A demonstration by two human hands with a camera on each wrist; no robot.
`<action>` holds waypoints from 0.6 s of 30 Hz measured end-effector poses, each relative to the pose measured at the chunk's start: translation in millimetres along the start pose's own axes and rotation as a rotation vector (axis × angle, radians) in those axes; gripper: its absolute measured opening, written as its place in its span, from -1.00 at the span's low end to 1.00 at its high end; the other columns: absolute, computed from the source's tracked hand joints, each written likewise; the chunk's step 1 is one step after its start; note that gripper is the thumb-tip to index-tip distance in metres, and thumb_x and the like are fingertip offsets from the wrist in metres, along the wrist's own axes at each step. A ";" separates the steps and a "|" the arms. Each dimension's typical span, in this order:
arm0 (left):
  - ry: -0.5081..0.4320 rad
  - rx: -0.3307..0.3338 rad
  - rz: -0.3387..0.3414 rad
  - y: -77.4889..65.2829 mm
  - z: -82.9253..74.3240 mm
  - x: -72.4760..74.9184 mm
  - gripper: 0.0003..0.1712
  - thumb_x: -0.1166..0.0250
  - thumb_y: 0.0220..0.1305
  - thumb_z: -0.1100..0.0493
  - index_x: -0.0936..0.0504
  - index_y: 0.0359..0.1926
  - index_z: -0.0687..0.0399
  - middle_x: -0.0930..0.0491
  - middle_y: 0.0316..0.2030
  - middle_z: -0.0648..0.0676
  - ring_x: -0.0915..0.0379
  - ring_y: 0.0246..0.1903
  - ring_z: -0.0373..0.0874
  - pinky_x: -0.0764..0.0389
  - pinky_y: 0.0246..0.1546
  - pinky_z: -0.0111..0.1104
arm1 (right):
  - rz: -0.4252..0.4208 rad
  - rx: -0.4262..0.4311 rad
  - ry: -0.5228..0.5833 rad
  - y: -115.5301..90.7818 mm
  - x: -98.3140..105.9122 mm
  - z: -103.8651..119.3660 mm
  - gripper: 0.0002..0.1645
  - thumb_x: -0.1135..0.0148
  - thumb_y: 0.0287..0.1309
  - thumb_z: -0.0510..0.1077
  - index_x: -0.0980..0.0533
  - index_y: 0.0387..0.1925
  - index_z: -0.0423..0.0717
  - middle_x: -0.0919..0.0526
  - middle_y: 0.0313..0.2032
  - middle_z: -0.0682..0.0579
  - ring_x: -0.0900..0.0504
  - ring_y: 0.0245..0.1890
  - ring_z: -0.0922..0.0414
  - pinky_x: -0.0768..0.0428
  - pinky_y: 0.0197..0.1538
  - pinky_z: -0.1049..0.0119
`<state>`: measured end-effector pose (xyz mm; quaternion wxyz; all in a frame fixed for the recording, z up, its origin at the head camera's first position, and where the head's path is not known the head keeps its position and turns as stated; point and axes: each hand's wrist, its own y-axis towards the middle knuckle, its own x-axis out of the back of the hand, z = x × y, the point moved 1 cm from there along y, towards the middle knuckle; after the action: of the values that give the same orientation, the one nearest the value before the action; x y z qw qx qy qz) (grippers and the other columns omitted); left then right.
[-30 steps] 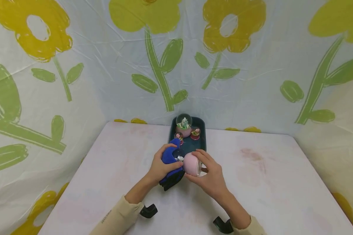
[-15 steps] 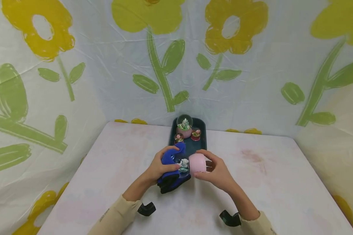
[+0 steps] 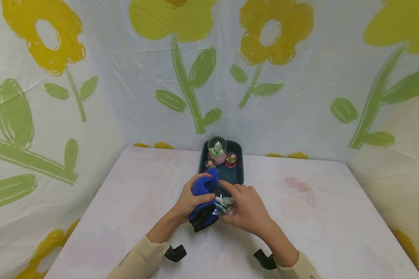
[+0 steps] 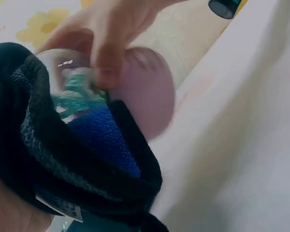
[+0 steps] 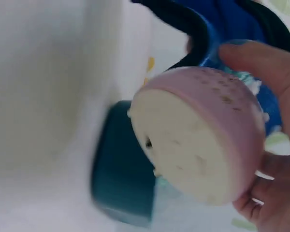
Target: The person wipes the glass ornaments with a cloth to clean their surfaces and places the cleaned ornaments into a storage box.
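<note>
Between the two hands a snow globe [image 3: 224, 202] with a pink base [image 5: 208, 121] is held on its side above the table. My right hand [image 3: 246, 207] grips it around the pink base and the lower glass. A folded blue cloth with black edging [image 3: 204, 211] is gripped in my left hand [image 3: 192, 197], and it lies against the glass dome. In the left wrist view the dome [image 4: 70, 84] sits partly inside the cloth, with a small turquoise figure behind the glass. The base's pale underside faces the right wrist camera.
Behind the hands stands a dark green tray [image 3: 238, 174]. It bears a larger snow globe [image 3: 217, 151] and two small globes, one on a red base [image 3: 231, 161] at the right. A flower-printed cloth backdrop [image 3: 136, 77] rises behind the white table [image 3: 317, 217].
The snow globe has been turned: its pink base showed at the right before, and now its dome shows in the head view. My right hand has shifted slightly left, closer to the cloth.
</note>
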<state>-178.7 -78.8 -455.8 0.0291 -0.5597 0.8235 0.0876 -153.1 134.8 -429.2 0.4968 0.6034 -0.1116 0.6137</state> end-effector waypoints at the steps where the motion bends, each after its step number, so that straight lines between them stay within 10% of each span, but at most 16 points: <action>1: 0.004 -0.005 -0.006 -0.8 0.2 0.1 -0.30 -0.44 0.11 0.04 -0.38 0.26 -0.07 -0.33 0.20 0.24 -0.32 0.12 0.15 -0.52 -0.01 -0.03 | -0.002 0.011 0.007 0.0 -2.3 -0.7 0.07 -0.58 -0.40 0.22 -0.42 0.27 0.06 -0.62 -0.11 0.06 -0.55 -0.20 0.12 -0.46 -0.15 0.13; 9: 0.059 -0.089 -0.035 -0.3 3.4 1.3 -0.30 -0.45 0.09 0.05 -0.40 0.26 -0.07 -0.36 0.18 0.24 -0.34 0.11 0.16 -0.50 -0.01 -0.05 | -0.036 -0.119 0.188 -5.7 -1.5 -14.6 0.11 -0.63 -0.52 0.10 -0.29 0.18 -0.04 -0.52 -0.08 0.03 -0.58 -0.29 0.17 -0.61 -0.31 0.21; 18: -0.094 -0.088 -0.029 4.4 13.0 2.6 -0.29 -0.34 0.21 0.00 -0.30 0.33 -0.02 -0.22 0.27 0.25 -0.24 0.17 0.20 -0.45 0.04 -0.05 | -0.213 -0.199 0.600 -1.9 17.6 -17.1 0.10 -0.66 -0.40 -0.28 -0.30 0.27 -0.08 -0.50 0.03 -0.02 -0.48 -0.02 0.10 -0.57 -0.08 0.24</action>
<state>-184.4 -77.3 -468.5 0.0446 -0.5676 0.8083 0.1496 -158.6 156.7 -419.3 0.6255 0.3525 0.0438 0.6947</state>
